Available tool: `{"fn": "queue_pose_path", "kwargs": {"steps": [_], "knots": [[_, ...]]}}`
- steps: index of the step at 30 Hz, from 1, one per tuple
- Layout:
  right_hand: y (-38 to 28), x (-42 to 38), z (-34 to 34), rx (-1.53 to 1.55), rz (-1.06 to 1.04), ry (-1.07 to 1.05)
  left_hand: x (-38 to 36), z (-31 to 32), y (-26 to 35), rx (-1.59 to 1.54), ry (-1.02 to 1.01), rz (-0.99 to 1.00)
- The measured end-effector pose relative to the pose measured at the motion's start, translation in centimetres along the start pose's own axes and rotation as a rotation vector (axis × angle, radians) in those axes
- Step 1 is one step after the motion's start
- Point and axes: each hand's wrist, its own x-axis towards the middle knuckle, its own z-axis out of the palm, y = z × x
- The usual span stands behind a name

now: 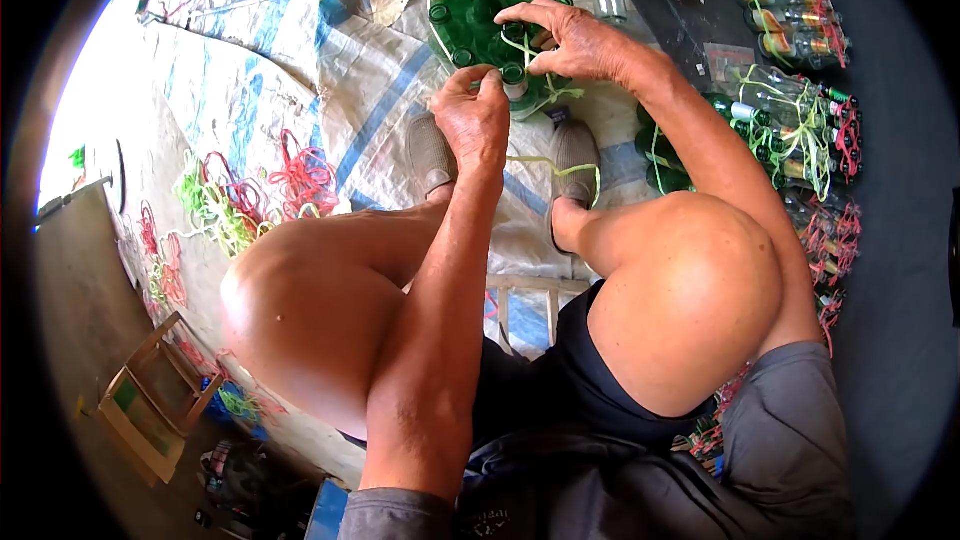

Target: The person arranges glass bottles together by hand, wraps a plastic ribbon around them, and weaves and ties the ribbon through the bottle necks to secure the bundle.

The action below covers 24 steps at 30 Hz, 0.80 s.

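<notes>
Several green glass bottles (484, 2) stand upright in a tight cluster on the floor sheet, beyond my feet. A pale green plastic string (527, 52) passes over the necks at the near right side. My left hand (472, 115) is closed at the near edge of the cluster, thumb and index finger pinched beside a bottle neck; the string seems to run into this pinch, partly hidden. My right hand (580, 42) reaches in from the right with index finger and thumb apart, around a bottle neck and the string. A loose string end (560, 162) hangs between my shoes.
Bundles of tied bottles (795, 20) line the right side, with more clear bottles (795, 105) nearer. Tangled red string (300, 175) and green string (215, 205) lie at left on the white-and-blue sheet (370, 80). A wooden frame (155, 400) is at lower left.
</notes>
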Motion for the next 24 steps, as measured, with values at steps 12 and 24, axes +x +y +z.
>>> {"fn": "queue_pose_path", "kwargs": {"steps": [12, 24], "knots": [[-1.0, -0.2, -0.4, -0.071, 0.038, -0.076, -2.1, -0.1, -0.6, -0.257, 0.039, 0.007], [-1.8, -0.3, -0.5, -0.071, 0.062, -0.075, -1.9, -0.3, -2.4, -0.266, -0.016, -0.058]]}}
